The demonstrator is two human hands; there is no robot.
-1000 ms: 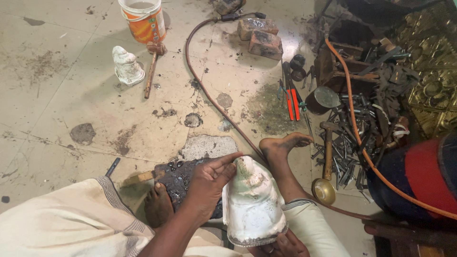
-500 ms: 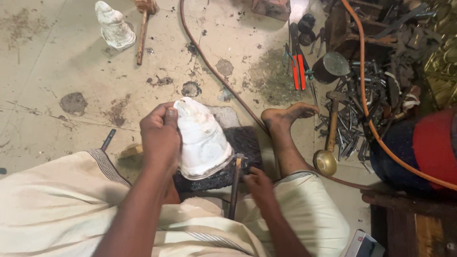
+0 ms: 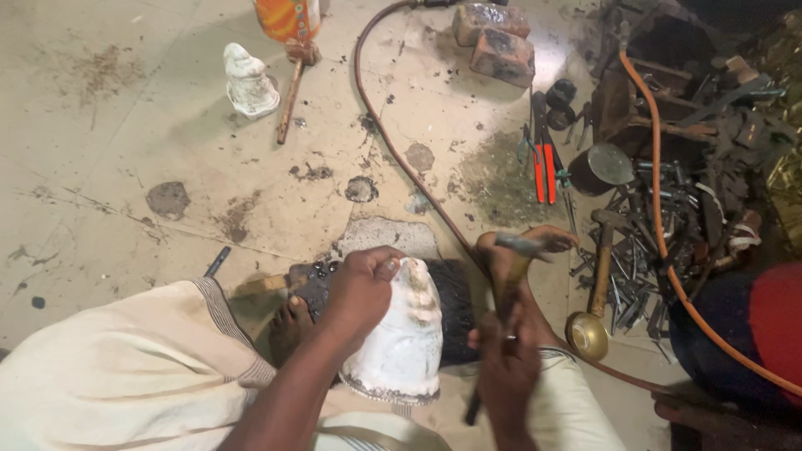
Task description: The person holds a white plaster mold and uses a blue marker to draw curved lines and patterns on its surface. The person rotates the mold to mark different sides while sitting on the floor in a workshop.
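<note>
My left hand (image 3: 361, 288) grips the top of a white hollow cast (image 3: 403, 341), shaped like a small figure, and holds it on a dark block (image 3: 455, 292) between my feet. In my right hand (image 3: 505, 367) is a small hammer (image 3: 501, 313) with a wooden handle, its metal head raised just right of the cast and above my right foot (image 3: 535, 242). My left foot (image 3: 291, 321) rests against the block's left side. Pale cloth (image 3: 125, 376) covers my legs.
A second white figure (image 3: 249, 81) stands on the stained floor at the upper left, next to a stick tool (image 3: 291, 92) and an orange tub (image 3: 286, 17). A hose (image 3: 401, 159) curves across the floor. Bricks (image 3: 497, 42), red-handled pliers (image 3: 543, 163), a brass tool (image 3: 589, 321) and piled metal tools (image 3: 660, 225) lie right.
My right hand has lifted the hammer from low beside the block to a raised position by the cast. My left hand has kept its hold on the cast's top.
</note>
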